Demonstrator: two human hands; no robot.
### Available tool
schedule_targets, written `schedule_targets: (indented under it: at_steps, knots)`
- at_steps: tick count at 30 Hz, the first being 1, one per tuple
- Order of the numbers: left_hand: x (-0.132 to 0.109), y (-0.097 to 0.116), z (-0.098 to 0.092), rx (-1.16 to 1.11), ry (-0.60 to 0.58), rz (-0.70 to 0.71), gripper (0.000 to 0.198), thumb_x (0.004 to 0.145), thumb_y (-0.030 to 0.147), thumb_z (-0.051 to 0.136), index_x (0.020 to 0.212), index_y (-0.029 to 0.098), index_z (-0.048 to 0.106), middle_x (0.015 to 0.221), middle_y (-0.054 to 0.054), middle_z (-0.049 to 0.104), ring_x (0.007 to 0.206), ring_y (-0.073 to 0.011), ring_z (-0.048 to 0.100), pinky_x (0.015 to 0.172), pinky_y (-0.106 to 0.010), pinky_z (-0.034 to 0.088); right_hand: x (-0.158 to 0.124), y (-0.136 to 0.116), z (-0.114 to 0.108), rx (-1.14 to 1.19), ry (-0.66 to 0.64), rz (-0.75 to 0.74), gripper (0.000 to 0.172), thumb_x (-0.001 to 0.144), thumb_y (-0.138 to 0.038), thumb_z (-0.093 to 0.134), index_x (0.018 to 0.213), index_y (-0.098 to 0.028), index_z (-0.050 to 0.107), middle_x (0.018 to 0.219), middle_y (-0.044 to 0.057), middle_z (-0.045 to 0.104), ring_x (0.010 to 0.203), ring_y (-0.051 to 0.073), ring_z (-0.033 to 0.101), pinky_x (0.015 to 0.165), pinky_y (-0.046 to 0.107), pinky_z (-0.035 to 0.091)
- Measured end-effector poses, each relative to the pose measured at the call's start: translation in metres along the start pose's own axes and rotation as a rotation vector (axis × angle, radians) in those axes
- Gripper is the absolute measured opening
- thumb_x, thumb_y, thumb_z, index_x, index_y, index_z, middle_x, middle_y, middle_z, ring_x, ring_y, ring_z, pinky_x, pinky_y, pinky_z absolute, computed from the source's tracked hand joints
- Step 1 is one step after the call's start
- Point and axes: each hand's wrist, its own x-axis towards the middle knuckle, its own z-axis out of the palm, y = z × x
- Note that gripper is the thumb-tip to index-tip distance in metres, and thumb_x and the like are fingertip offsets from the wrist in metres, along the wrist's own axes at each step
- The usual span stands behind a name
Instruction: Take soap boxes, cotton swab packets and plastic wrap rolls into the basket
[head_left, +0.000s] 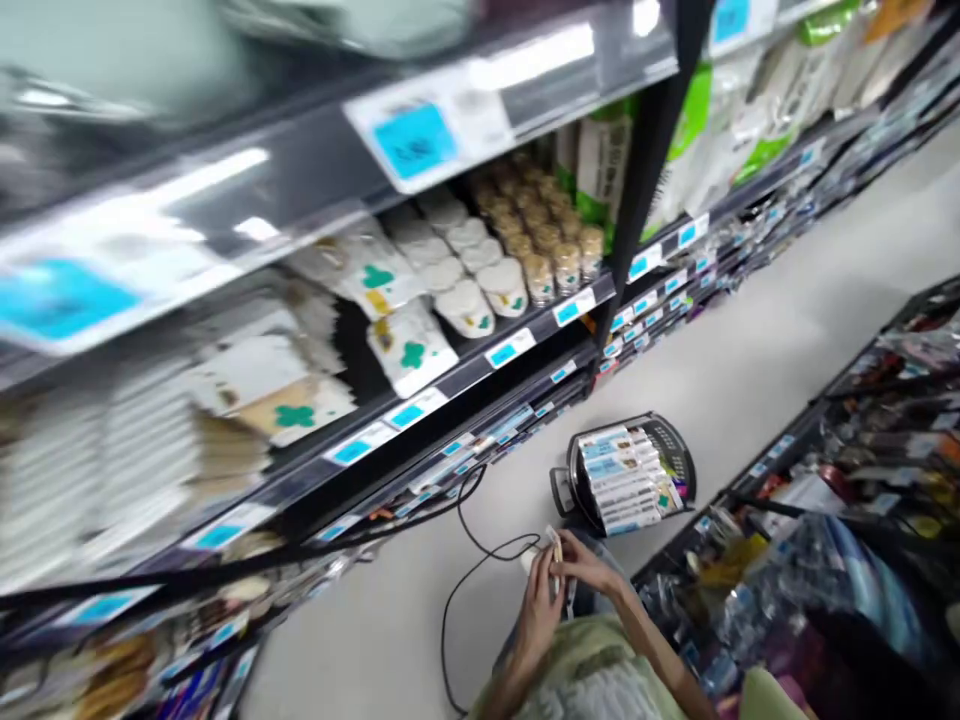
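Low in the head view, in front of my body, my left hand [541, 597] and my right hand [586, 563] meet around a thin pale item [553, 542]. Both hands have their fingers closed on it, and part of it sticks out past the fingertips. Its kind is too small and blurred to tell. Just beyond my hands, a dark basket [564, 492] stands on the floor, filled with stacked white and blue packs [622, 475].
Store shelving [637, 180] rises on the left, carrying packaged brushes [472, 300], corked jars [551, 265] and flat card packs [277, 400]. A black cable [448, 610] loops across the pale floor. Another crowded shelf [840, 480] lines the right side of the aisle.
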Motion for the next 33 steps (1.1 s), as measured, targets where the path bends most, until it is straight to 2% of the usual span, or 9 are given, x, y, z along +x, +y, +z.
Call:
schedule_targets:
  at_steps: [6,10,12,15,19,22,26,29,33]
  knots:
    - [-0.015,0.011,-0.023,-0.049,0.105,0.047,0.056,0.096,0.016,0.045,0.151,0.018,0.055,0.152,-0.017,0.060,0.144,-0.0270,0.057,0.121,-0.048,0.048,-0.003,-0.018,0.020,-0.151,-0.157,-0.036,0.073,0.062,-0.046,0.090,0.130,-0.042,0.063,0.114,0.002,0.070,0.116,0.034,0.070,0.106,0.049,0.051]
    - [-0.029,0.027,-0.058,-0.131,0.079,0.136,0.062,0.094,0.015,0.044,0.154,0.021,0.054,0.157,-0.013,0.057,0.147,-0.0245,0.054,0.125,-0.046,0.044,-0.015,-0.012,0.036,-0.185,-0.091,-0.108,0.066,0.057,-0.055,0.086,0.120,-0.046,0.065,0.123,0.002,0.070,0.133,0.037,0.063,0.116,0.054,0.046]
    - [-0.037,0.038,-0.082,-0.209,0.102,0.192,0.061,0.094,0.016,0.045,0.153,0.023,0.056,0.155,-0.011,0.060,0.144,-0.0231,0.056,0.125,-0.043,0.044,-0.023,-0.013,0.046,-0.170,-0.030,-0.129,0.063,0.054,-0.062,0.082,0.113,-0.050,0.066,0.125,0.001,0.070,0.135,0.039,0.061,0.111,0.060,0.049]
    - [-0.051,0.053,-0.118,-0.358,0.222,0.186,0.050,0.097,0.025,0.049,0.144,0.025,0.065,0.144,-0.011,0.069,0.134,-0.0257,0.064,0.120,-0.045,0.049,-0.038,-0.024,0.068,-0.199,0.032,-0.149,0.061,0.050,-0.073,0.077,0.108,-0.055,0.067,0.123,0.001,0.071,0.133,0.044,0.061,0.104,0.069,0.051]
    - [-0.069,0.064,-0.160,-0.610,0.371,0.100,0.046,0.095,0.044,0.063,0.134,0.021,0.072,0.132,-0.013,0.075,0.123,-0.0314,0.070,0.110,-0.046,0.056,-0.049,-0.050,0.112,-0.241,0.089,-0.257,0.061,0.063,-0.089,0.059,0.113,-0.055,0.067,0.115,0.004,0.072,0.132,0.046,0.060,0.113,0.069,0.044]
    - [-0.082,0.063,-0.183,-0.865,0.416,0.035,0.061,0.088,0.061,0.071,0.129,0.016,0.072,0.120,-0.014,0.079,0.105,-0.0307,0.076,0.091,-0.043,0.065,-0.051,-0.064,0.151,-0.135,0.115,-0.300,0.063,0.070,-0.093,0.047,0.108,-0.048,0.069,0.101,0.008,0.070,0.109,0.045,0.066,0.105,0.069,0.046]
    - [-0.100,0.056,-0.204,-1.213,0.528,-0.064,0.079,0.077,0.072,0.080,0.129,0.015,0.067,0.102,-0.011,0.079,0.084,-0.0265,0.077,0.060,-0.034,0.066,-0.066,-0.073,0.200,0.061,-0.026,-0.364,0.064,0.077,-0.090,0.050,0.106,-0.035,0.068,0.095,0.007,0.064,0.077,0.029,0.059,0.082,0.055,0.055]
    - [-0.118,0.050,-0.218,-1.366,0.646,-0.074,0.084,0.074,0.072,0.084,0.132,0.015,0.064,0.098,-0.010,0.078,0.081,-0.0254,0.076,0.058,-0.034,0.066,-0.088,-0.080,0.234,0.128,-0.204,-0.393,0.065,0.079,-0.086,0.057,0.112,-0.030,0.069,0.097,0.007,0.062,0.075,0.023,0.053,0.070,0.041,0.052]
    - [-0.141,0.044,-0.237,-1.468,0.790,-0.001,0.081,0.075,0.063,0.087,0.137,0.018,0.061,0.120,-0.014,0.075,0.090,-0.0248,0.077,0.063,-0.032,0.068,-0.111,-0.090,0.272,0.134,-0.317,-0.407,0.063,0.077,-0.079,0.068,0.116,-0.030,0.068,0.102,0.007,0.062,0.077,0.021,0.051,0.068,0.035,0.048]
